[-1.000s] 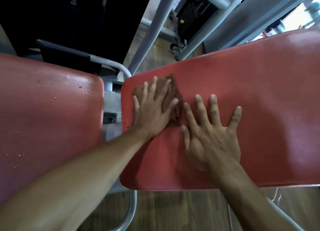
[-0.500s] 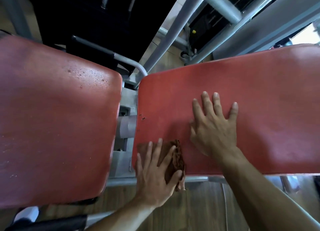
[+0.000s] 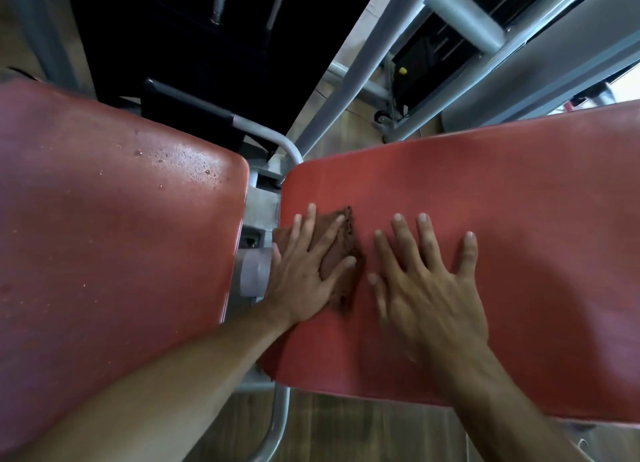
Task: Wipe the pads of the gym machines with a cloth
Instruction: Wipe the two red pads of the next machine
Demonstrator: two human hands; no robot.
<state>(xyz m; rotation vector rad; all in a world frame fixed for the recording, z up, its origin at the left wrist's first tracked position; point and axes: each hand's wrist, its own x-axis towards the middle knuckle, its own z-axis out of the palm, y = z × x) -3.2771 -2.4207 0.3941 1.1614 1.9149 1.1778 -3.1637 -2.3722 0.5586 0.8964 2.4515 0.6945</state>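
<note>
Left hand (image 3: 304,274) flat, fingers spread, palm pressing the brown cloth (image 3: 341,257) onto the right red pad (image 3: 519,219), close to that pad's left edge, about midway between its far and near edges; part of the cloth sticks out past the left edge over the metal bracket (image 3: 258,239) in the gap. Nothing pinched, cloth is just trapped under palm and fingers. Right hand (image 3: 426,285) also flat and spread, bare on the pad just beside the cloth, bracing, holding nothing. Step in hand looks like wiping the left strip of this pad. To do it well: keep palm weight even so the cloth doesn't bunch or slide out from under the fingers, run strokes parallel to the left edge from far to near, overlap each pass, then shift rightward; right hand will need to lift clear or it blocks the middle. Watch the overhanging corner of cloth snagging on the bracket. Left red pad (image 3: 114,239) shows droplets and specks near its far right corner, probably still needs a pass. Most of the right pad's far right side likely not covered yet, can't confirm.
</note>
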